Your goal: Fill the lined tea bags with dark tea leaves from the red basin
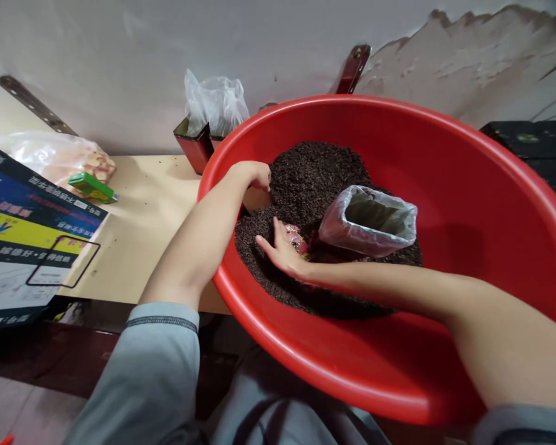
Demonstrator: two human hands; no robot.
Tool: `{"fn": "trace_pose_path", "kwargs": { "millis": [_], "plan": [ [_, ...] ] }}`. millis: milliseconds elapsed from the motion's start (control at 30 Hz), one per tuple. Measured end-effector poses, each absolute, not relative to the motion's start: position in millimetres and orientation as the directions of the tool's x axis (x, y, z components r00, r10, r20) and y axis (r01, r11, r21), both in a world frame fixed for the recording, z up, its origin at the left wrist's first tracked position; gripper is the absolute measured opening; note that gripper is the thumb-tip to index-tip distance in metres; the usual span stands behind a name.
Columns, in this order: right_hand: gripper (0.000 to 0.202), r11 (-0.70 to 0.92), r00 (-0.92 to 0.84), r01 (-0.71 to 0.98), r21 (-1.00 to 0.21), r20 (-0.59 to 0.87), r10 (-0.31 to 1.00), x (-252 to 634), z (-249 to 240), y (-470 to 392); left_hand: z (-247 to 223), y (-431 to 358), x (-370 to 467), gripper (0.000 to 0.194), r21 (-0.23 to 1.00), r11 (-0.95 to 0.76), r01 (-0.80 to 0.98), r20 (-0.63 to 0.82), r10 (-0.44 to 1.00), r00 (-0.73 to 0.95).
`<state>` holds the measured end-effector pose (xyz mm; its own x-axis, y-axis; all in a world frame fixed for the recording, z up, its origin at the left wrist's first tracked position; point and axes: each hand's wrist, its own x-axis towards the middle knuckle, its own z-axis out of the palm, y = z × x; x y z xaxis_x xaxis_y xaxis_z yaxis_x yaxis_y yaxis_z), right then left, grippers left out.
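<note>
A large red basin (458, 161) holds a heap of dark loose leaf-like material (317, 170). My left hand (258, 175) is closed at the heap's left side, by the basin wall, gripping the top of a brownish flat-sided thing (256, 199) that is partly sunk in the heap. Its full shape is hidden. My right hand (282, 252) lies on the heap with fingers apart, beside a pink patterned thing (296, 238) partly covered by the dark material. An open clear plastic bag (368, 225) stands right of my right hand, its mouth facing up.
Behind the basin's left rim are dark red square tins (195, 148) with clear bags in them. On the pale board (143, 216) at left lie a filled plastic bag (65, 157), a green box (92, 187) and a printed carton (23, 235). Black packages (537, 139) sit at far right.
</note>
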<state>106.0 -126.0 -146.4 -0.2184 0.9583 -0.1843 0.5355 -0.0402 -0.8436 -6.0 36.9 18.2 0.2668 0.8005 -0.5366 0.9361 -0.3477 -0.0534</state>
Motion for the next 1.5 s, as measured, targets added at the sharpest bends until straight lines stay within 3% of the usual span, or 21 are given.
{"fn": "trace_pose_path", "kwargs": {
  "millis": [267, 500, 700, 867, 1000, 1167, 1267, 1333, 1500],
  "plan": [
    [0.084, 0.0, -0.155, 0.306, -0.952, -0.05, 0.987, 66, -142, -139, 25, 32, 1, 0.054, -0.064, -0.332, 0.941, -0.576, 0.782, 0.236],
    [0.07, 0.061, -0.277, 0.331, -0.942, -0.035, 0.96, 71, -133, -149, 28, 28, -1, 0.062, -0.09, -0.317, 0.944, -0.589, 0.782, 0.206],
    [0.052, 0.167, -0.33, 0.259, -0.951, 0.076, 0.941, 72, -133, -150, 24, 31, -3, 0.062, -0.072, -0.313, 0.947, -0.615, 0.761, 0.205],
    [0.051, 0.106, -0.358, 0.255, -0.961, 0.009, 0.934, 74, -129, -134, 22, 34, -8, 0.063, -0.101, -0.339, 0.935, -0.601, 0.77, 0.214],
    [0.043, 0.077, -0.389, 0.166, -0.983, 0.006, 0.921, 90, -103, -117, 22, 36, -12, 0.064, -0.065, -0.314, 0.947, -0.601, 0.77, 0.214],
    [0.04, 0.138, -0.293, 0.098, -0.986, 0.104, 0.951, 139, -33, -100, 24, 34, -13, 0.065, -0.056, -0.301, 0.952, -0.602, 0.771, 0.209],
    [0.04, 0.288, -0.213, 0.118, -0.95, 0.259, 0.942, 184, 11, -94, 25, 33, -12, 0.065, -0.025, -0.303, 0.953, -0.607, 0.762, 0.226],
    [0.042, 0.385, -0.193, 0.223, -0.896, 0.346, 0.918, 217, 31, -91, 24, 34, -12, 0.067, -0.026, -0.314, 0.949, -0.603, 0.762, 0.236],
    [0.031, 0.585, -0.26, 0.539, -0.606, 0.54, 0.8, 289, 33, -84, 17, 40, -10, 0.061, -0.048, -0.343, 0.938, -0.583, 0.772, 0.252]
  ]
}}
